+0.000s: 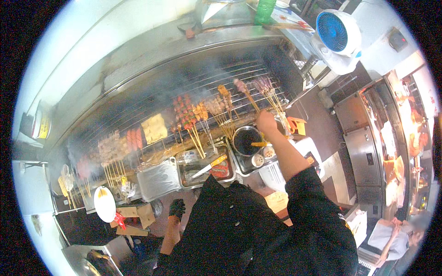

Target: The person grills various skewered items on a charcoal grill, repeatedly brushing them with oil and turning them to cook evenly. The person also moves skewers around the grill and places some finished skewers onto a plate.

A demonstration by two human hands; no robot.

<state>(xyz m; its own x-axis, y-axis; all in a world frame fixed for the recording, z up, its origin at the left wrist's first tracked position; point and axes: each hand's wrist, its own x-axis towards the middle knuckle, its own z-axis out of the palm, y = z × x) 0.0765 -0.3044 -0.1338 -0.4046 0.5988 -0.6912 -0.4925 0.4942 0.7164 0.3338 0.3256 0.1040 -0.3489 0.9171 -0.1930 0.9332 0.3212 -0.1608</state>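
My bare right hand point(266, 121) grips the stick ends of a few meat skewers point(243, 89) at the right part of a smoking grill point(193, 77). Beside them lies a bunch of purplish skewers point(264, 85), perhaps squid. Below that hand is a round metal pot point(247, 140) of dark liquid. My left hand point(177, 208), in a black glove, hangs low with curled fingers, apart from the grill. Red and green skewers point(184, 108), a flat yellow sheet of food point(154, 128), red sausages point(134, 138) and pale meat skewers point(112, 148) lie along the grate.
In a metal tray point(183, 181) lies a knife point(209, 166) with a yellow handle. Two shaker jars point(257, 160) stand by the pot. A white plate point(104, 204) and a cardboard box point(138, 219) are at left. A fan point(336, 34) stands upper right; another person point(390, 238) is lower right.
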